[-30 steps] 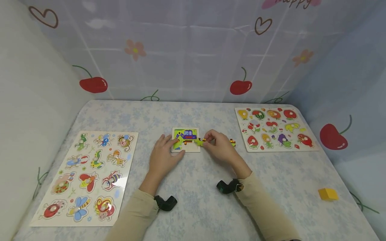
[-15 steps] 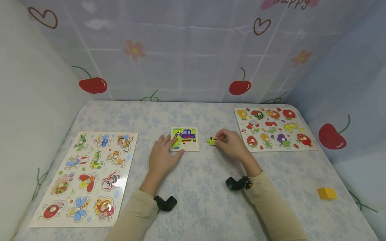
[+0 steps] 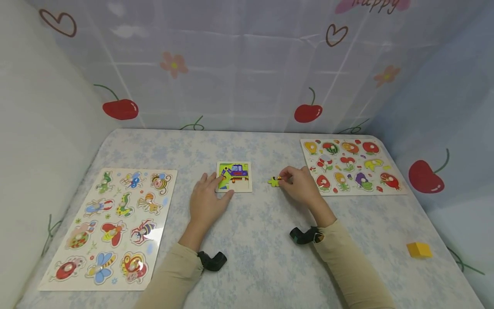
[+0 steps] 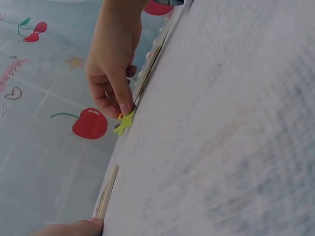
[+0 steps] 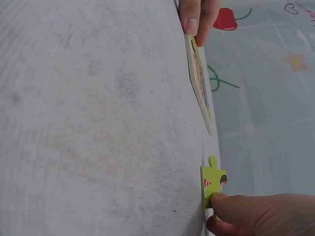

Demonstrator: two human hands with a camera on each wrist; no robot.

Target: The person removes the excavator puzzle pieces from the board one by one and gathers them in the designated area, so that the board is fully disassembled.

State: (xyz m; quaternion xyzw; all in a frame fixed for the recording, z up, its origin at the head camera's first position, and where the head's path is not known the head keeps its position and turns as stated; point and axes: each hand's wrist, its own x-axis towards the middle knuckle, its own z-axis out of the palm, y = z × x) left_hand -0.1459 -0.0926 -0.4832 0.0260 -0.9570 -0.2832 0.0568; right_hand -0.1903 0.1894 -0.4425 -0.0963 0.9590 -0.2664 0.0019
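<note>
A small square puzzle board [image 3: 242,186] with a blue digger picture lies at the table's middle, its lower right part bare. My left hand [image 3: 207,201] rests against its left side, fingers relaxed, thumb at the lower edge. To the right of the board, my right hand [image 3: 300,187] pinches a yellow-green jigsaw piece [image 3: 274,182] between thumb and fingers, low over the table. In the right wrist view the piece [image 5: 212,179] shows a knob and a small red-striped mark; whether it touches the table I cannot tell.
A large insect puzzle board [image 3: 94,234] lies at the left. At the back right lies a fruit puzzle board [image 3: 316,168], just behind the right hand. A yellow block [image 3: 419,249] sits near the right edge. Curtains stand behind the table.
My right hand has moved right, away from the small board, with the green piece in its fingers. The small board has shifted slightly left; my left hand has stayed at it.
</note>
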